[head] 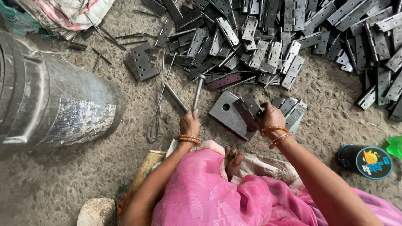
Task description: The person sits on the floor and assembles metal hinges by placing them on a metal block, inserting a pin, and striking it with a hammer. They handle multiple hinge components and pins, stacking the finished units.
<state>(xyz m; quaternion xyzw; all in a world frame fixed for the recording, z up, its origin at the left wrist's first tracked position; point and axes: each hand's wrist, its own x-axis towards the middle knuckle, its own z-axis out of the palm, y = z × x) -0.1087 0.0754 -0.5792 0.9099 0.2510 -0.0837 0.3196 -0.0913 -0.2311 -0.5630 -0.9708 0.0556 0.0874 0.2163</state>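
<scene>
1. Rough, dusty concrete floor (335,109) fills the view, with a dark plastic drum (50,100) at far left and a stone (97,211) near the bottom edge.
2. Just right of the drum, the left hand (189,123) is clenched around the handle end of a metal hammer (197,92), its head raised toward the pile; it looks heavy and rigid, best held low on the shaft.
3. At centre, a thick steel block (226,115) lies on the floor, with a hinge (247,109) resting on it.
4. The right hand (271,118) pinches the hinge's right edge; the hinge looks stiff, thin and sharp-edged, so fingers belong away from the strike point.
5. Behind and to the right sprawls a heap of hinges (293,33); a round blue-lidded tin (365,161) sits at lower right.
</scene>
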